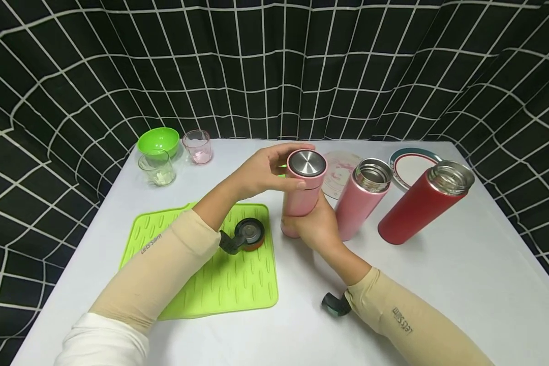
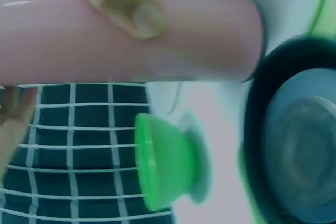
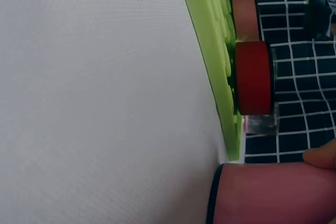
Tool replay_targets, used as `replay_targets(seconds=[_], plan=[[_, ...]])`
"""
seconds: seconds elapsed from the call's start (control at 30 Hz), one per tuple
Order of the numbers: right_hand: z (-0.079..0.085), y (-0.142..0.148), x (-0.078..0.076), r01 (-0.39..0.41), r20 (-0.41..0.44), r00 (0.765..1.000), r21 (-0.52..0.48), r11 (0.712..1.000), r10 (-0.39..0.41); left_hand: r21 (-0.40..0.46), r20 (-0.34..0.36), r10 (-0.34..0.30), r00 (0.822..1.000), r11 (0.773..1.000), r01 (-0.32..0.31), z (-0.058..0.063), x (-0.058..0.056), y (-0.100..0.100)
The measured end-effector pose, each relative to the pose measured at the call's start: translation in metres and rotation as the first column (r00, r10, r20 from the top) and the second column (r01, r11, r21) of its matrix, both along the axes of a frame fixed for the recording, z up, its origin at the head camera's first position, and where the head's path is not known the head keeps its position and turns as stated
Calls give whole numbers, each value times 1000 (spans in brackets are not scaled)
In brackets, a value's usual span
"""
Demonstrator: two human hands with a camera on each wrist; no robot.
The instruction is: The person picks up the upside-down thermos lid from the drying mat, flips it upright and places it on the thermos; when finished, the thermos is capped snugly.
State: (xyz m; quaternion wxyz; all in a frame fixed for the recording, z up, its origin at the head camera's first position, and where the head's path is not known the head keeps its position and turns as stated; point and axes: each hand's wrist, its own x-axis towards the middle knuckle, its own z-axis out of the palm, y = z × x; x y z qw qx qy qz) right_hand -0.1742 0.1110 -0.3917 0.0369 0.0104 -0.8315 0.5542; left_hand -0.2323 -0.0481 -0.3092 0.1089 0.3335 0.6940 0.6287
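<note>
A pink thermos bottle with a steel-topped lid stands upright mid-table. My left hand grips its top, thumb in front and fingers around the back of the lid. Lower down, my right hand wraps round the body, and its thumb shows against the pink wall in the right wrist view. Just right of it are an uncapped pink thermos and an uncapped red thermos. A red and black flip lid lies on the lime green mat.
Another black-topped lid is partly hidden by my right sleeve. In the right wrist view a pink lid sits on the mat. At the back stand a green bowl, two glasses, another green bowl behind the thermos, and two plates.
</note>
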Motion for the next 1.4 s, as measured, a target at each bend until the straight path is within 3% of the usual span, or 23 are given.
replay_targets(seconds=[0.03, 0.13, 0.2, 0.27, 0.37, 0.43, 0.57, 0.63, 0.77, 0.83, 0.93, 1.0, 1.07, 1.13, 1.2, 1.3, 1.33, 1.4], plan=[[0, 0, 0, -4, 1, 1000, 1, 1000, 4, -26, -3, 16, 1000, 1000, -17, 0, 1, 0], [1, 0, -1, -31, -16, 999, 10, 999, 31, -91, -67, 146, 987, 984, -152, 0, 6, 3], [1, 0, -2, -36, -28, 999, 28, 999, 37, -74, -69, 201, 977, 976, -206, -1, 6, 5], [1, 1, -2, -25, -31, 999, 47, 999, 26, -21, -8, 177, 984, 984, -177, -2, 4, 6], [0, 3, 0, -3, -20, 1000, 46, 999, 4, 59, 89, 60, 994, 996, -66, -6, 1, 7], [0, 4, 1, 2, -8, 1000, 38, 999, -2, 40, 68, 55, 996, 998, -58, -6, 3, 9], [0, 7, 1, -2, -2, 1000, 35, 999, 2, -1, -77, 167, 983, 986, -168, -7, 5, 16], [0, 7, 0, 1, -2, 1000, 43, 999, -1, 22, -61, 170, 984, 985, -168, -8, 3, 15], [0, 7, 0, 11, -6, 1000, 41, 999, -10, 106, 74, -1, 997, 994, -7, -9, -6, 8], [-1, 6, 0, -4, -9, 1000, 15, 1000, 4, 76, 82, -31, 996, 997, 25, -8, -5, 7], [-3, 5, 1, -44, -22, 999, -16, 999, 44, -16, -36, 74, 997, 997, -75, -5, 2, 10], [-3, 4, 1, -57, -30, 998, -22, 998, 56, -47, -110, 179, 978, 982, -185, -5, 7, 13], [-4, 4, 1, -51, -31, 998, -12, 999, 50, -24, -118, 232, 965, 971, -237, -5, 9, 15], [-4, 4, 1, -33, -26, 999, -12, 999, 33, 38, -52, 196, 979, 980, -194, -8, 7, 15], [-4, 4, 0, -31, -21, 999, -21, 999, 30, 113, 49, 87, 995, 989, -92, -11, 2, 13], [-4, 4, 0, -34, -17, 999, -38, 999, 34, 182, 123, -62, 990, 982, 38, -14, -4, 11], [-4, 4, 0, -36, -17, 999, -44, 998, 36, 177, 118, -73, 990, 983, 51, -14, -4, 11], [-4, 5, 0, -40, -26, 999, -45, 998, 39, 110, 41, -8, 999, 994, 3, -12, -2, 11]])
